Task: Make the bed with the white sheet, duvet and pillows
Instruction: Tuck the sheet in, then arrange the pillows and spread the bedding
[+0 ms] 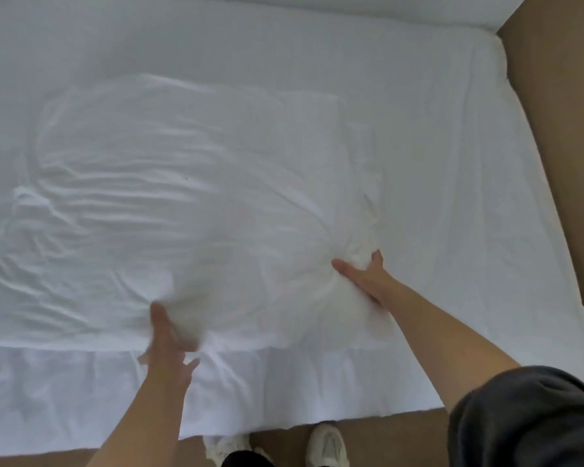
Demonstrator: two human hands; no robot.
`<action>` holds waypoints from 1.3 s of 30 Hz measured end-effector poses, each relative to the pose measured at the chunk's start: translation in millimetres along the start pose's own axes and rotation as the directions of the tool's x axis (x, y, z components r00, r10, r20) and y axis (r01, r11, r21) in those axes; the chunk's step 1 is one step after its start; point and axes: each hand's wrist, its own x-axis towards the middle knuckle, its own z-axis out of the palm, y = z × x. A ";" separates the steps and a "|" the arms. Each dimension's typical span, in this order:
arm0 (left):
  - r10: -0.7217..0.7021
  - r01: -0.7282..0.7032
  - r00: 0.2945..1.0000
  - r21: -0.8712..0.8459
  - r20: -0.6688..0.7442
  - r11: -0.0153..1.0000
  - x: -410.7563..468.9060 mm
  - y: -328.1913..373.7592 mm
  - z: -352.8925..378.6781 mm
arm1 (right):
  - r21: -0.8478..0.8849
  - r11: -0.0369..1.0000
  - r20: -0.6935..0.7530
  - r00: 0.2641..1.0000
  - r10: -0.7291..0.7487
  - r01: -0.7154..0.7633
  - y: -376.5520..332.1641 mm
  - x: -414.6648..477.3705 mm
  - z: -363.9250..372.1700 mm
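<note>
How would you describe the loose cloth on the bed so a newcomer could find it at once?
Start at the white bed. On its near half lies the loose cloth, gathered between the left hand and right hand. Unlike the flat sheet around it, it is heavily creased.

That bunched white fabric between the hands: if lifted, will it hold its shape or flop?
Probably floppy: the fabric creases and gathers where the right hand grips it. Likely light for its bulk: it puffs up between that hand and the left hand. It may drag rather than slide, since wrinkles spread across the bed.
</note>
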 end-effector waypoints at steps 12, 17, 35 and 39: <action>0.017 0.080 0.951 -0.298 0.309 0.951 31.1 -46.9 49.5 | 0.173 0.985 -0.032 0.999 -0.013 0.018 -45.7 99.9 -16.7; -0.014 0.082 0.952 -0.209 0.306 0.974 28.4 -61.1 80.0 | 0.212 0.970 -0.102 0.990 -0.101 0.121 -56.4 116.0 -13.8; 0.028 -0.252 0.785 0.278 0.619 0.927 -166.5 -190.2 382.3 | 0.407 0.878 -0.442 0.896 -0.052 0.252 71.8 76.5 -393.2; 0.052 -0.445 0.667 0.341 0.743 0.828 -196.6 -227.1 457.2 | 0.686 0.719 -0.422 0.867 0.265 0.114 180.5 83.8 -412.4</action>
